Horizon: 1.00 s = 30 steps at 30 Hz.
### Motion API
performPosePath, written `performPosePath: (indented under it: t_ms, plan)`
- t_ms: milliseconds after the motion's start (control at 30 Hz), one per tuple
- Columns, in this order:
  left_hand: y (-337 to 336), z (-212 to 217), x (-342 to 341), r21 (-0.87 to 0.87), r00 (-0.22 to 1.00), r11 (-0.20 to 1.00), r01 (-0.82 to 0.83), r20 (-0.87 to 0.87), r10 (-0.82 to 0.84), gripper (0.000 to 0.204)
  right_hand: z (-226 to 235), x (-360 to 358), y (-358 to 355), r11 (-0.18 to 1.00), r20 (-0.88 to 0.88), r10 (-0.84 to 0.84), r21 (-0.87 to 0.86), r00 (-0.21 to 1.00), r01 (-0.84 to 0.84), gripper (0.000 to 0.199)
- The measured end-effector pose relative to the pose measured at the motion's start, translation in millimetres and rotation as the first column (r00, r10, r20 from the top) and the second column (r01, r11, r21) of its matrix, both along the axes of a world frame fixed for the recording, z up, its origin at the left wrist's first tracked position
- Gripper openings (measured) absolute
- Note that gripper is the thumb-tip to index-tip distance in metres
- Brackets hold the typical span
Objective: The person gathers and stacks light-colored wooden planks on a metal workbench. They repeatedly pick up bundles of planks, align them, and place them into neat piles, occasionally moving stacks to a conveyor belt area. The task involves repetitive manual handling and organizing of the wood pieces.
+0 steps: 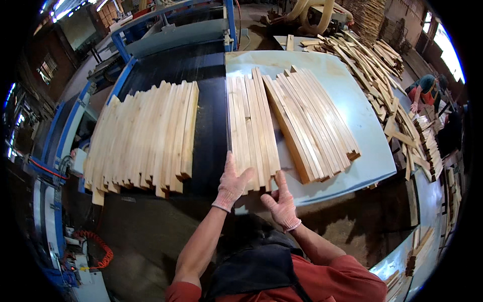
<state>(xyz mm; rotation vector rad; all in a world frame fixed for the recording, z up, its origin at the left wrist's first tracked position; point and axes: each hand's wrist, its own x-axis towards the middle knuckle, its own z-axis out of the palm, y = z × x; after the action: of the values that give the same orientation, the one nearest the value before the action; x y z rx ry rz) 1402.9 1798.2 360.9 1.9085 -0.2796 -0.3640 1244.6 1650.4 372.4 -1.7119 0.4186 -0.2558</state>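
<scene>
Both my hands wear pale knitted gloves and are at the near end of a narrow bundle of wooden strips (253,131) lying side by side on a light metal table (370,151). My left hand (233,183) lies along the bundle's left edge, forefinger stretched forward and thumb spread. At the near right corner, my right hand (283,204) touches the strip ends with its fingers apart. To the right, a wider group of strips (314,123) lies at a slant, with a wedge of table between. On the dark belt (211,121) to the left rests a broad row of strips (146,133) with uneven ends.
A blue machine frame (173,25) spans the belt's far end. At the right, loose wood pieces (372,75) are heaped on another surface, near a bent-over co-worker (426,93). An orange coiled hose (103,251) hangs at lower left. Thick ducts (314,20) stand at the back.
</scene>
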Motion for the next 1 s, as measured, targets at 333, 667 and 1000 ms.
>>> performPosePath:
  t_ms: [333,667,1000]
  plan:
    - [59.0,17.7,16.7,0.315,0.931,0.949,0.037,0.335,-0.147,0.117,38.0,115.5,-18.7,0.874,0.019,-0.16,-0.462,0.987,0.15,0.078]
    - [99.8,54.2,25.5,0.665,0.817,0.732,0.15,0.334,-0.471,0.115,40.9,273.5,-0.3,0.873,-0.371,0.103,-0.411,0.923,-0.262,0.074]
    - [262.4,130.6,57.5,-0.006,0.916,0.933,0.36,0.189,-0.353,0.048,18.9,285.1,27.3,0.97,-0.323,0.126,-0.16,0.938,-0.185,0.073]
